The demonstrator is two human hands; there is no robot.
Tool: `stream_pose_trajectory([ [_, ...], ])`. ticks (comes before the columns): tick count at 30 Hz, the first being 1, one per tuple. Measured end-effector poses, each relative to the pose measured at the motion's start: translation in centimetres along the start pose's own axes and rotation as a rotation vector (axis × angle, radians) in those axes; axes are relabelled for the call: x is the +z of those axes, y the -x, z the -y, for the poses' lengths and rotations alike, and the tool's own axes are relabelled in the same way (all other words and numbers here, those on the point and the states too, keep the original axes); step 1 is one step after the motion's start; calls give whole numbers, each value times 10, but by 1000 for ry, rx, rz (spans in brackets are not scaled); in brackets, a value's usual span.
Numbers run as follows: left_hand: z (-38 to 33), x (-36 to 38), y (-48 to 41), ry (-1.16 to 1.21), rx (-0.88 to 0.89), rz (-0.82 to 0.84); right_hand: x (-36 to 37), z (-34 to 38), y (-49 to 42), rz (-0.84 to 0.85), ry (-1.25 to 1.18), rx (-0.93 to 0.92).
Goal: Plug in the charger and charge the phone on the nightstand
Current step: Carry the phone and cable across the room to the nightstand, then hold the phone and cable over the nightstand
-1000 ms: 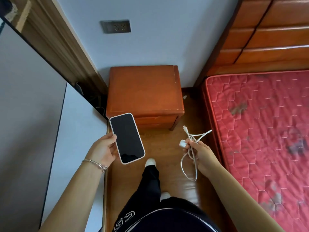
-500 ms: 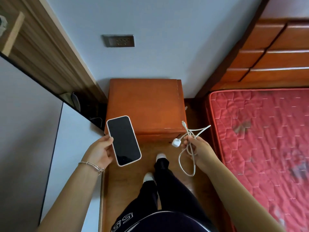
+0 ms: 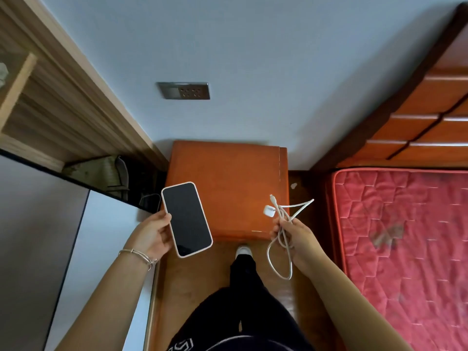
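My left hand point(image 3: 152, 235) grips a phone point(image 3: 187, 219) with a dark screen and a pale case, held over the front left corner of the orange-brown nightstand point(image 3: 228, 178). My right hand point(image 3: 295, 235) holds a bunched white charger cable point(image 3: 281, 259) whose small white plug block point(image 3: 269, 211) sticks out to the left, over the nightstand's front right corner. A loop of cable hangs below the hand. A grey wall socket point(image 3: 184, 90) sits on the pale wall above the nightstand.
A bed with a red quilted mattress point(image 3: 405, 244) and wooden headboard point(image 3: 425, 117) stands to the right. A wooden cabinet point(image 3: 63, 102) and a grey-white panel point(image 3: 50, 249) lie to the left. My legs and a white shoe point(image 3: 243, 250) stand on the wooden floor before the nightstand.
I have stepped closer to the nightstand, so it and the wall socket sit lower and larger in view. Both hands, with phone and cable, now hover over the nightstand's front edge.
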State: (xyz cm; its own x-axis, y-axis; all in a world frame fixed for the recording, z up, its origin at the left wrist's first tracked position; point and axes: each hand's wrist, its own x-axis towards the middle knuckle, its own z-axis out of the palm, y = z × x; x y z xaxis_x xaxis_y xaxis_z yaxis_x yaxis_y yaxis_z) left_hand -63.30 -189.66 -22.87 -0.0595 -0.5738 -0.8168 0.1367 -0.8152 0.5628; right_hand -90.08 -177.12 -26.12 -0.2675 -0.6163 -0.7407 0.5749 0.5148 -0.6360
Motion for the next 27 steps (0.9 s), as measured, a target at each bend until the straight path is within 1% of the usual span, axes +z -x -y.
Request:
stream_pose_trajectory([
  [4, -13, 18, -20, 11, -23, -11, -2, 21, -23, 2, 44, 11],
  [8, -21, 33, -42, 21, -40, -43, 1, 37, -41, 6, 27, 28],
  [13, -23, 45, -78, -5, -74, -40, 6, 46, -61, -17, 24, 38],
  [17, -18, 46, -115, -43, -110, -19, 12, 49, -80, -49, 28, 32],
  [22, -1, 42, -177, -71, -142, -51, 25, 41, -117, -67, 97, 32],
  [27, 19, 31, -239, -109, -145, -17, 39, 28, -152, -55, 127, -22],
])
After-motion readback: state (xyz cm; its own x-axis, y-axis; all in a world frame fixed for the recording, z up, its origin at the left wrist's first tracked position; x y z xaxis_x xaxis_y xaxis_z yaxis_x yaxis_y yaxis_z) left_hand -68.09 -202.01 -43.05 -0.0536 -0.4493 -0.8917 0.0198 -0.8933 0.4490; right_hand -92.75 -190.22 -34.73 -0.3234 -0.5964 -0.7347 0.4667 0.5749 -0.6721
